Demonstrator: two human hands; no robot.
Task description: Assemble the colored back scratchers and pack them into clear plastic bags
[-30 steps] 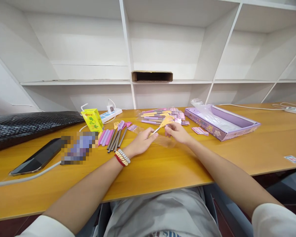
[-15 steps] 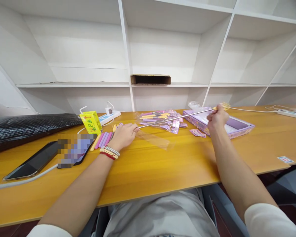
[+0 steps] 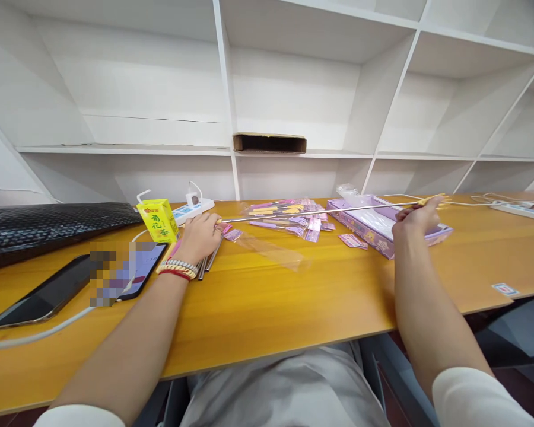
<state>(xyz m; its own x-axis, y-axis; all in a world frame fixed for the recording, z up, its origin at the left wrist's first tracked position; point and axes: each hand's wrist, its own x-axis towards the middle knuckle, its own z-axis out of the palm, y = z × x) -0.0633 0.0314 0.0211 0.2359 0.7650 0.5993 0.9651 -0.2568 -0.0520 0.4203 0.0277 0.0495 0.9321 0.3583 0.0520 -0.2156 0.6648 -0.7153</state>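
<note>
A telescopic back scratcher (image 3: 320, 211) with a thin metal rod is stretched out long above the desk. My left hand (image 3: 199, 236) is closed on its handle end, over a row of several more scratchers lying on the desk. My right hand (image 3: 416, 217) pinches the yellow claw end, held above the purple box (image 3: 385, 240). An empty clear plastic sleeve (image 3: 273, 252) lies on the desk between my hands. A pile of packaged scratchers (image 3: 289, 214) sits behind the rod.
A yellow drink carton (image 3: 158, 220) and a white power strip (image 3: 192, 206) stand at the back left. Two phones (image 3: 71, 284) and a black bag (image 3: 48, 228) lie at the left. Small pink tags (image 3: 353, 239) lie by the box. White shelves rise behind the desk.
My hands have moved apart, pulling the scratcher from short to fully stretched. My right hand went right over the purple box; my left hand went left over the loose scratchers.
</note>
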